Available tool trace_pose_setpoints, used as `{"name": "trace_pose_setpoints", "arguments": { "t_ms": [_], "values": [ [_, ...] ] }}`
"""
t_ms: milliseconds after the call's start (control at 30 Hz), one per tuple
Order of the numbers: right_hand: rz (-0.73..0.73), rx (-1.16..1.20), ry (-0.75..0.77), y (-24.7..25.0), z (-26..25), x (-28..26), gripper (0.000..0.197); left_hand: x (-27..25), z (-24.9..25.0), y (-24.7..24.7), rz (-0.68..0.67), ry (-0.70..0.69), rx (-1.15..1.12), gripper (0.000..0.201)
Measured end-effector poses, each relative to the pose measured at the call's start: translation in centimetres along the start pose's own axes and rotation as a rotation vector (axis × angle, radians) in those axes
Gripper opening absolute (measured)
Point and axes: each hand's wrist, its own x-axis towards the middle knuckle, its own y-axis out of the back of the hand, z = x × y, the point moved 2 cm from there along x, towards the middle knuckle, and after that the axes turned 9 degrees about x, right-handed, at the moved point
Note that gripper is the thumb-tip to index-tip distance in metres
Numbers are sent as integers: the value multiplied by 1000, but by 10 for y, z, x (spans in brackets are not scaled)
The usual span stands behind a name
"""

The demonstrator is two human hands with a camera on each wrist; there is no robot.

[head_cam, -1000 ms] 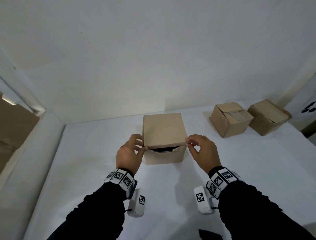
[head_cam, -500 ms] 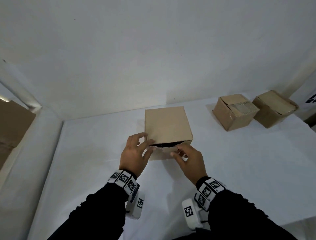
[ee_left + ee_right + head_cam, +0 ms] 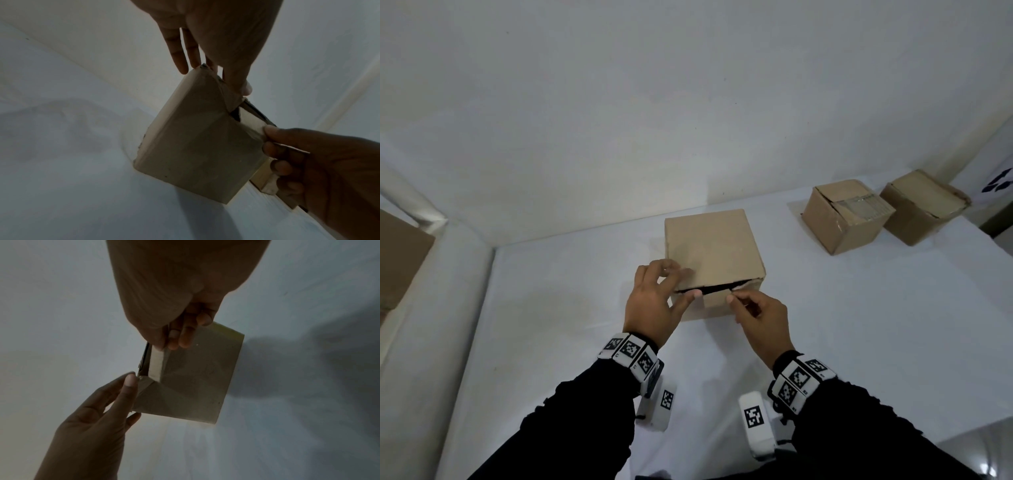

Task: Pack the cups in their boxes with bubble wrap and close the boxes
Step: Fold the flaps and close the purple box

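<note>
A brown cardboard box (image 3: 714, 250) stands on the white table (image 3: 551, 342) just ahead of me. Its lid lies almost flat, with a dark slit along the front edge. My left hand (image 3: 654, 305) is at the front left corner: straight fingers lie on the lid and the thumb touches the lid's edge, as the left wrist view (image 3: 216, 32) also shows. My right hand (image 3: 760, 318) pinches the lid's front flap (image 3: 156, 360) between thumb and fingers near the middle of the front. The box's contents are hidden; no cup or bubble wrap shows.
Two more cardboard boxes (image 3: 846, 214) (image 3: 924, 205) sit shut at the back right, near the table's right edge. A white wall runs close behind the table. A brown cardboard piece (image 3: 400, 260) shows at the far left.
My right hand has left the lid's right corner and come to the middle of the front, where it pinches the flap. My left fingers have spread. The lid sits lower.
</note>
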Motion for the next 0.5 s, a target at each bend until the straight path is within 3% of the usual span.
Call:
{"name": "trace_pose_setpoints", "arguments": {
  "t_ms": [133,500],
  "values": [
    [15,-28,-31,-2,-1,2,5,-5,-2,-6,2,-116,9,25],
    [153,28,-19,-14,-9,-1,9,-8,-1,-3,-22,-113,46,29]
  ]
}}
